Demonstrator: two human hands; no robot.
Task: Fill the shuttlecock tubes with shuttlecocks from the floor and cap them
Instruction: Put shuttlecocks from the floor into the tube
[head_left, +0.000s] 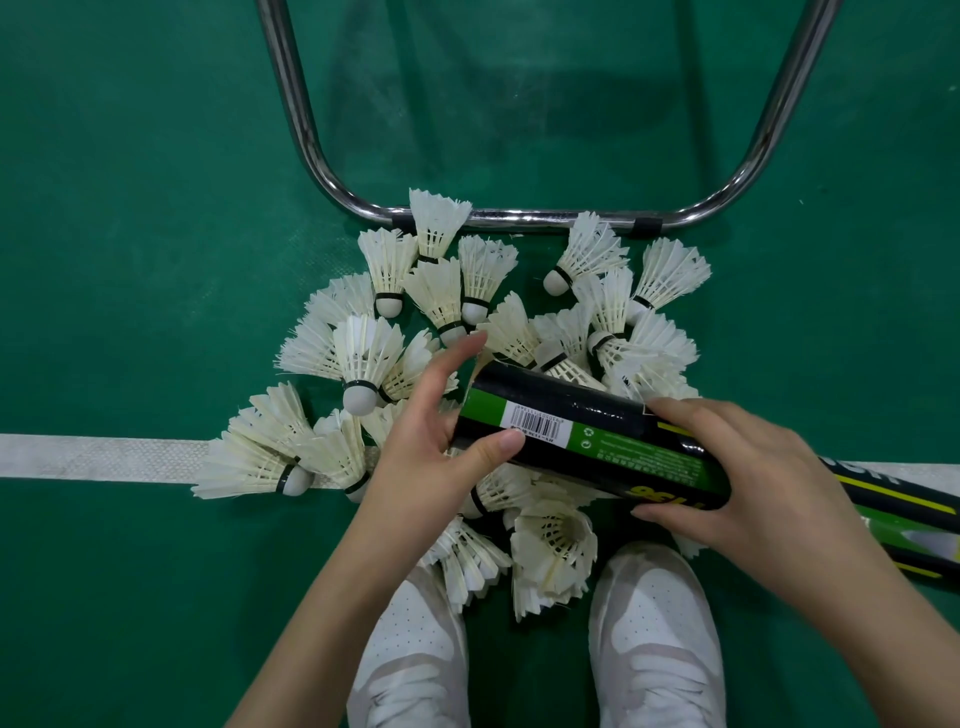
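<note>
A black-and-green shuttlecock tube (587, 439) lies nearly level across the middle of the frame, held above a heap of white feather shuttlecocks (431, 291) on the green floor (130, 208). The right hand (753, 483), right of centre, wraps around the tube's right portion, fingers curled over its top and thumb beneath. The left hand (431, 436) sits at the tube's left end, thumb pressed on the barcode label, fingers spread loosely beside the opening; whether the opening is capped cannot be told. More tubes (904, 514) lie at the right edge. A white court line (93, 457) crosses the left side. A chrome tube frame (524, 214) curves across the top. White shoes (654, 634) stand at the bottom.
</note>
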